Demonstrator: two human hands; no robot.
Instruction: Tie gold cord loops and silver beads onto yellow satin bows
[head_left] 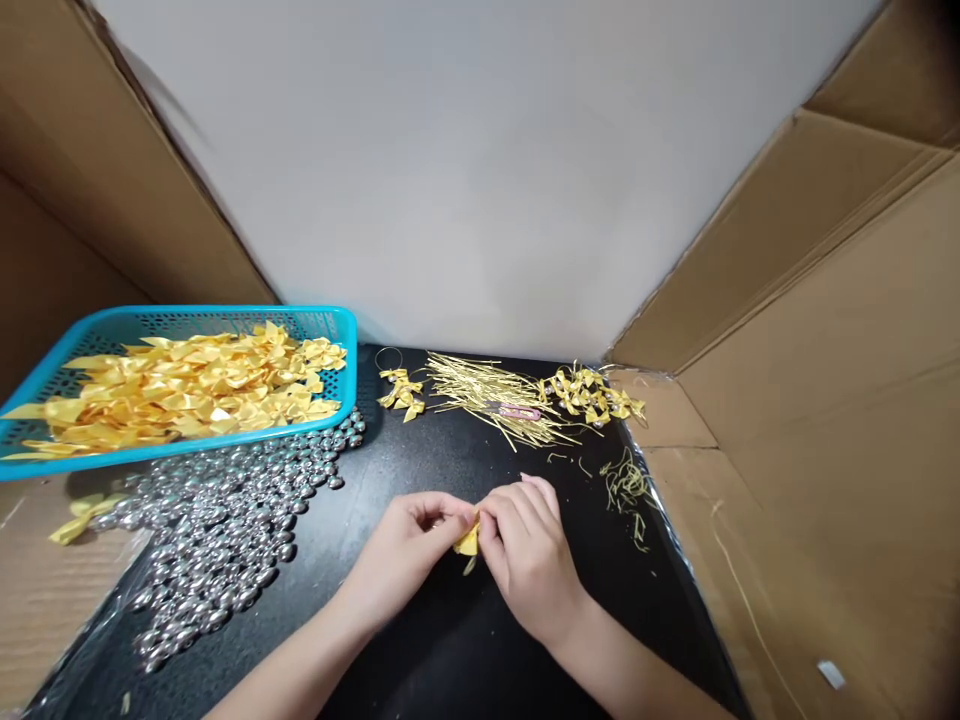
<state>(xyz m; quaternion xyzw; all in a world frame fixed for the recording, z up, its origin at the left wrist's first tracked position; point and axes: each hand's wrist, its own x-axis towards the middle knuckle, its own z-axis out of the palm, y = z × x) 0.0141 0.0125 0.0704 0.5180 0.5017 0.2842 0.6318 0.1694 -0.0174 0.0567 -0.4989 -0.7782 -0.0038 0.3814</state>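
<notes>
A yellow ribbon bow is pinched between my two hands, low over the black table. My left hand grips it from the left with thumb and forefinger. From the other side my right hand closes its fingers on it, and they hide part of the bow. A short tail of ribbon or tie hangs below. Beyond the hands lies a pile of gold twist ties, with a pink clip-like tool on top.
On the left, a blue basket holds many yellow bows. Silvery beads spread before it, a loose bow beside them. Finished-looking bow clusters and tie scraps lie right. Cardboard walls flank the table.
</notes>
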